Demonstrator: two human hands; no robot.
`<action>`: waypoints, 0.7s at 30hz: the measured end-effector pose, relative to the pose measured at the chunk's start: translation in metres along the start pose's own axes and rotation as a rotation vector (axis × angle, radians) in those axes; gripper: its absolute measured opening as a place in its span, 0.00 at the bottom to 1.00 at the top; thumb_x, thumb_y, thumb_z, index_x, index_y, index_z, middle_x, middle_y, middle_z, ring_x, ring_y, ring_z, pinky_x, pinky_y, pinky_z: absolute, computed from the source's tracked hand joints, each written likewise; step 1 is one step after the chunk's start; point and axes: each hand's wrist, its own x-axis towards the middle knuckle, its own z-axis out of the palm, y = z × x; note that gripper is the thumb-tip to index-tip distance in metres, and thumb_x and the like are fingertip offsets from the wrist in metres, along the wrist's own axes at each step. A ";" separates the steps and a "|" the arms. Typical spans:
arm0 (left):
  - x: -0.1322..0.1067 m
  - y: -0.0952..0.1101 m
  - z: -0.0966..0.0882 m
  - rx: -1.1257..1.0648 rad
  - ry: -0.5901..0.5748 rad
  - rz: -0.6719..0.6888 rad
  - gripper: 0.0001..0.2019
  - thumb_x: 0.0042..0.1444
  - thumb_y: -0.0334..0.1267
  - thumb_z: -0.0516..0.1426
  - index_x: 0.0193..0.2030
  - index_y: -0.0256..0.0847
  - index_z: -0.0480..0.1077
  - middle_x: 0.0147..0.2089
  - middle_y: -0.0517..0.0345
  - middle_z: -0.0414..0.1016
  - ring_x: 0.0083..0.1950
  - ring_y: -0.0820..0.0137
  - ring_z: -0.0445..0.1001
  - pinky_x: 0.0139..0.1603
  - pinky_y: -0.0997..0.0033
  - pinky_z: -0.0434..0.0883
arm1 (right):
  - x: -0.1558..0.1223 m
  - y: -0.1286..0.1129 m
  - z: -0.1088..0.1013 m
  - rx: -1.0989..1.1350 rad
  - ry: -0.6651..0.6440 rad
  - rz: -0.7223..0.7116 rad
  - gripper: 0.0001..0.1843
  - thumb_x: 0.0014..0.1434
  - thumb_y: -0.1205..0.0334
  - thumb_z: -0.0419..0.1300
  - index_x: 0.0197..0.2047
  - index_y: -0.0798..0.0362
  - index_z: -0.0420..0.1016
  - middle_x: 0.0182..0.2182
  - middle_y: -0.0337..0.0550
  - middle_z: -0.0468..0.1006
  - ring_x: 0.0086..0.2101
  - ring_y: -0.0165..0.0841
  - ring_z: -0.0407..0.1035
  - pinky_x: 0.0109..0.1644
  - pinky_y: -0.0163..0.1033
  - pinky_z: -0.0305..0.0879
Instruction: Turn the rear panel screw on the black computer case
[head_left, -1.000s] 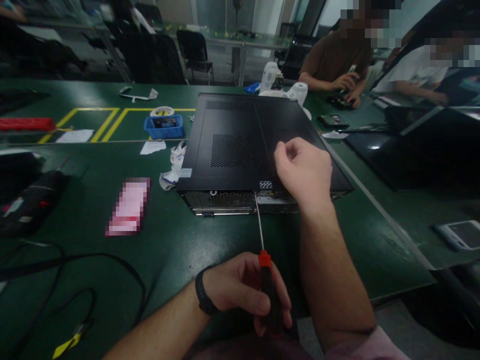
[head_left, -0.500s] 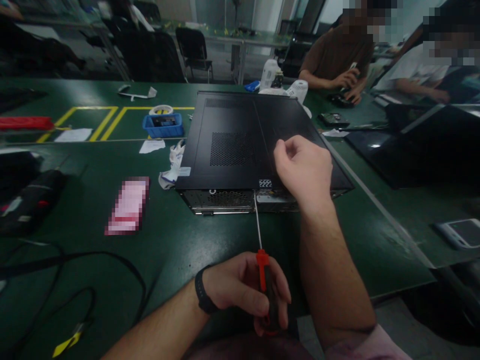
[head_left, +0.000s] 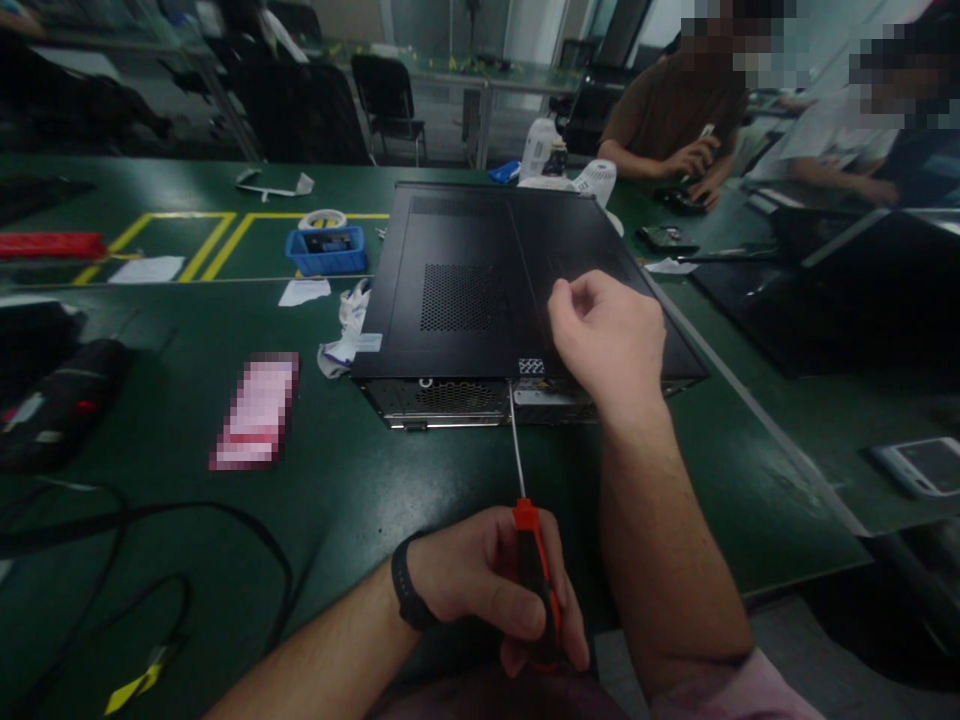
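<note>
A black computer case (head_left: 465,230) lies flat on the green table, its metal back panel facing me. My left hand (head_left: 495,590), with a dark band at the wrist, is closed around the red and black handle of a screwdriver (head_left: 531,550). The long thin shaft points away from me, and its tip meets the back panel near the middle, just under the top cover's edge. On the right part of the cover rests my right hand (head_left: 611,325), fingers curled into a loose fist. Whatever it may hold is hidden.
Left of the case lie a blurred pink phone-shaped item (head_left: 256,412), white crumpled gloves (head_left: 349,330) and a blue bin (head_left: 325,250). Dark cables (head_left: 225,515) run across the front left. A phone (head_left: 926,465) lies at right. Across the table a person (head_left: 679,125) handles a small dark part.
The screwdriver handle has turned in my left hand, its red stripe now further right, and the fingers have shifted slightly. The tip stays at the same spot. My right hand has not moved.
</note>
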 end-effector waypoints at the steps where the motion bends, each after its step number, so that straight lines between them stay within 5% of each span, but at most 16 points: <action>1: 0.000 0.000 0.000 -0.007 -0.005 -0.006 0.17 0.53 0.40 0.73 0.44 0.38 0.74 0.38 0.49 0.85 0.29 0.68 0.82 0.21 0.78 0.75 | 0.000 0.000 0.000 -0.001 -0.001 -0.002 0.18 0.67 0.46 0.56 0.34 0.48 0.79 0.30 0.47 0.81 0.32 0.40 0.70 0.39 0.45 0.61; 10: -0.003 0.007 0.008 0.027 0.092 -0.115 0.21 0.49 0.44 0.75 0.46 0.34 0.80 0.37 0.50 0.84 0.29 0.71 0.80 0.25 0.76 0.78 | 0.000 0.001 0.000 -0.014 0.016 -0.019 0.19 0.67 0.46 0.55 0.33 0.48 0.80 0.30 0.46 0.81 0.31 0.39 0.70 0.38 0.44 0.60; 14: -0.003 0.005 0.006 0.058 0.129 -0.045 0.20 0.44 0.42 0.77 0.38 0.36 0.78 0.33 0.56 0.81 0.26 0.75 0.78 0.22 0.81 0.76 | 0.000 0.000 0.000 -0.013 0.011 -0.015 0.19 0.67 0.46 0.55 0.34 0.48 0.80 0.31 0.46 0.82 0.31 0.39 0.70 0.38 0.44 0.59; 21: 0.001 0.001 0.002 0.006 0.025 0.009 0.19 0.54 0.44 0.73 0.42 0.37 0.73 0.36 0.51 0.83 0.26 0.71 0.81 0.21 0.78 0.77 | -0.001 0.000 0.000 -0.015 0.001 -0.011 0.19 0.67 0.46 0.55 0.34 0.47 0.79 0.31 0.47 0.81 0.32 0.40 0.70 0.40 0.45 0.60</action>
